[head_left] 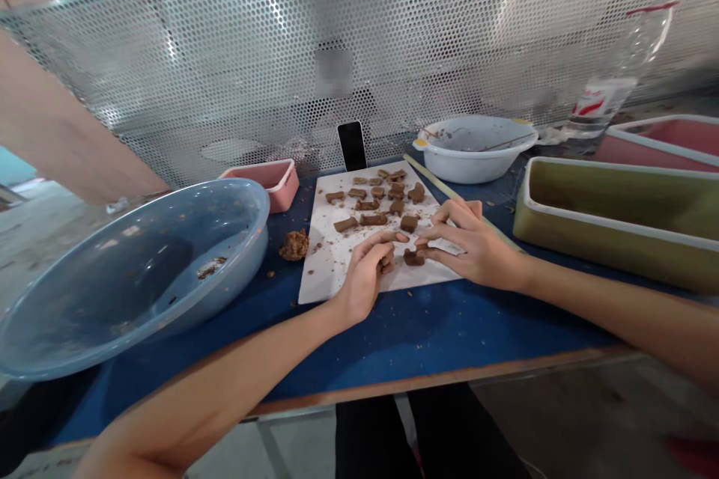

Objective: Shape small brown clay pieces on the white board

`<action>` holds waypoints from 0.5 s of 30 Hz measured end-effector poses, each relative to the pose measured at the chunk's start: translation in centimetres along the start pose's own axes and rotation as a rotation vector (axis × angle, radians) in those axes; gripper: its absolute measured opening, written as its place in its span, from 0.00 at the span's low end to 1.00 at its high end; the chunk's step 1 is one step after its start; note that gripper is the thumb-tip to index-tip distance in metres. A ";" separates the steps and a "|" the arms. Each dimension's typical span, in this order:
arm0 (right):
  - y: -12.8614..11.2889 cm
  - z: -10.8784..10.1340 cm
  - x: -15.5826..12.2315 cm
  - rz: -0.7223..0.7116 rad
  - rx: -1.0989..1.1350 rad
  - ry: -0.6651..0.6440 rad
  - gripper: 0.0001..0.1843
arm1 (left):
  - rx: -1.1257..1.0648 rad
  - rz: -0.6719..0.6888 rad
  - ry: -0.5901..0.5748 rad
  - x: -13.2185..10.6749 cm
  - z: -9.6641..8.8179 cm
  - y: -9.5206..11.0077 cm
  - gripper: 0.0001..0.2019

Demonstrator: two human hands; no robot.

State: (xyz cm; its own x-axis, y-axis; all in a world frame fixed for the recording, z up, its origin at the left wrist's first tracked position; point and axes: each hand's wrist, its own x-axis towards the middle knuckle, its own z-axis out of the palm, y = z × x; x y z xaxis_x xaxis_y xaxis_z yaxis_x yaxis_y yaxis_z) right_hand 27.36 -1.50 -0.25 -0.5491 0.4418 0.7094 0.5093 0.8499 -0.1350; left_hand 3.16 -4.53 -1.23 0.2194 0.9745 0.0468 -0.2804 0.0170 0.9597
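Observation:
A white board (314, 277) lies in front of me, with several small brown clay pieces (374, 219) and crumbs scattered over it. My left hand (365, 273) is curled at the board's near edge, fingers closed around a brown clay lump (386, 263) that is mostly hidden. From the right, my right hand (472, 245) reaches over the board and pinches a small notched clay piece (414, 258) between thumb and fingers. That piece rests on the board. Just beyond it sits a blocky clay piece (409, 223), apart from both hands.
Left of the board are a rough clay clump (295, 245), a large blue basin (247, 239) and a pink container (287, 187). A phone (352, 146) leans on the perforated metal panel (269, 52). At right stand a white basin (477, 165), a green planter (595, 239) and a plastic bottle (607, 93).

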 end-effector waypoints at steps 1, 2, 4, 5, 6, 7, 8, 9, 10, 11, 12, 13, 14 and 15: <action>0.0 0.0 0.0 -0.008 -0.001 -0.011 0.13 | -0.002 -0.002 0.002 0.0 0.0 0.0 0.12; 0.1 0.0 0.0 -0.013 -0.003 -0.022 0.15 | -0.004 -0.003 0.003 0.0 0.1 0.1 0.11; 0.1 0.0 0.0 -0.001 -0.006 -0.050 0.18 | -0.005 -0.006 0.003 0.0 0.2 0.2 0.11; 0.1 0.0 0.0 0.015 -0.008 -0.067 0.18 | -0.006 -0.007 0.002 0.0 0.2 0.2 0.10; 0.1 0.0 0.0 0.038 -0.011 -0.085 0.16 | -0.007 -0.007 0.002 0.0 0.2 0.2 0.10; 0.1 0.1 0.0 0.059 -0.017 -0.094 0.14 | -0.005 -0.009 -0.001 0.0 0.1 0.2 0.10; 0.0 0.2 -0.1 0.078 -0.024 -0.098 0.12 | 0.000 -0.008 -0.002 0.0 0.1 0.2 0.10; 0.0 0.3 -0.1 0.092 -0.033 -0.097 0.10 | 0.009 -0.001 -0.002 -0.1 0.0 0.1 0.10; 0.0 0.4 -0.1 0.098 -0.040 -0.094 0.08 | 0.031 0.015 -0.001 -0.2 0.0 0.1 0.10; 0.0 0.4 -0.2 0.098 -0.044 -0.091 0.08 | 0.068 0.042 0.008 -0.4 0.0 0.1 0.10; -0.1 0.5 -0.3 0.094 -0.044 -0.092 0.08 | 0.119 0.078 0.027 -0.6 0.0 0.2 0.10; -0.1 0.5 -0.3 0.088 -0.039 -0.097 0.08 | 0.183 0.117 0.054 -0.7 0.0 0.2 0.10; -0.1 0.6 -0.4 0.083 -0.031 -0.099 0.09 | 0.253 0.154 0.085 -0.9 0.1 0.3 0.10; -0.2 0.5 -0.4 0.077 -0.023 -0.092 0.10 | 0.320 0.182 0.108 -1.0 0.1 0.4 0.11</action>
State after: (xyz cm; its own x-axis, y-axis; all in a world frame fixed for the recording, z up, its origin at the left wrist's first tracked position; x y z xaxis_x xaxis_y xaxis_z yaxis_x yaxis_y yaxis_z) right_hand 27.14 -1.68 -0.91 -0.5657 0.5310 0.6309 0.5671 0.8060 -0.1698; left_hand 2.96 -5.53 -0.85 0.0886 0.9734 0.2115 0.0042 -0.2127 0.9771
